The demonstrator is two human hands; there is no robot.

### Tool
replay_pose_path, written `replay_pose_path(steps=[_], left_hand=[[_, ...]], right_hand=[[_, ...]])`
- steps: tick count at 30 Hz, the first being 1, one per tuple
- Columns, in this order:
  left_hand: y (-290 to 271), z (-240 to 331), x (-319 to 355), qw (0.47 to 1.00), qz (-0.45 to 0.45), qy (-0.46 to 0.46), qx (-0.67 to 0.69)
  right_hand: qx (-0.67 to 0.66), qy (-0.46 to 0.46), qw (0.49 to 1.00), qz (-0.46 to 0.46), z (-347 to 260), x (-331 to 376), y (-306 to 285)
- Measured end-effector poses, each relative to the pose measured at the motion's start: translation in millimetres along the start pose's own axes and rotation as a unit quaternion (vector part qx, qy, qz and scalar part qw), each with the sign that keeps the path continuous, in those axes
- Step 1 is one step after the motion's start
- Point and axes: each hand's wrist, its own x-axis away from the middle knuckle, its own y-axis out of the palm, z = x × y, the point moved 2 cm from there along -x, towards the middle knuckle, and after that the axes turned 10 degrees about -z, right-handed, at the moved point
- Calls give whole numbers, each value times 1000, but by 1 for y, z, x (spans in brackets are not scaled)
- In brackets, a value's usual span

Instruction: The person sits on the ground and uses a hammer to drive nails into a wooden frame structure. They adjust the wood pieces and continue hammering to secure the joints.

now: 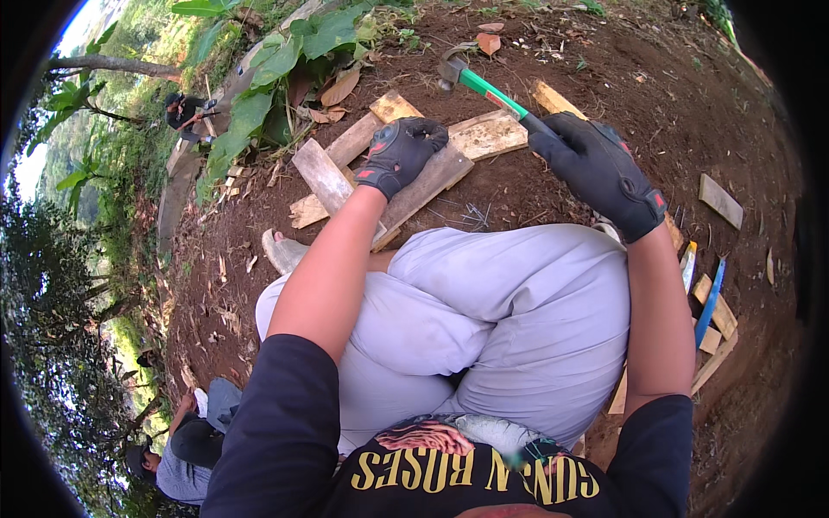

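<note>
My right hand point(600, 168), in a black glove, grips a claw hammer point(494, 97) by the dark end of its green handle. The steel head points up and away to the left, above the bare soil. My left hand point(401, 154), gloved too, is closed with fingers curled together over a wooden plank point(427, 186); what it pinches, if anything, is hidden. Around that hand several boards overlap at angles, among them a paler board point(490, 135) to its right and a greyish board point(324, 177) to its left. Loose nails point(471, 216) lie on the soil just below the planks.
On the right lie a blue tool point(711, 302), wood offcuts point(724, 318) and a short board point(721, 200). Large green leaves point(276, 65) edge the far left. One person point(186, 112) is far off; another person point(186, 449) sits at lower left.
</note>
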Motion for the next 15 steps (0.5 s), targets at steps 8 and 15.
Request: replay_pose_path(steps=[8,15], left_hand=[[-1,0,6,1000,17,-1,-15],[1,5,8,999,44,-12,-9]], right_hand=[[53,10,997,-60,8,-4,12],[55,35,996,-66,12,-5,9]])
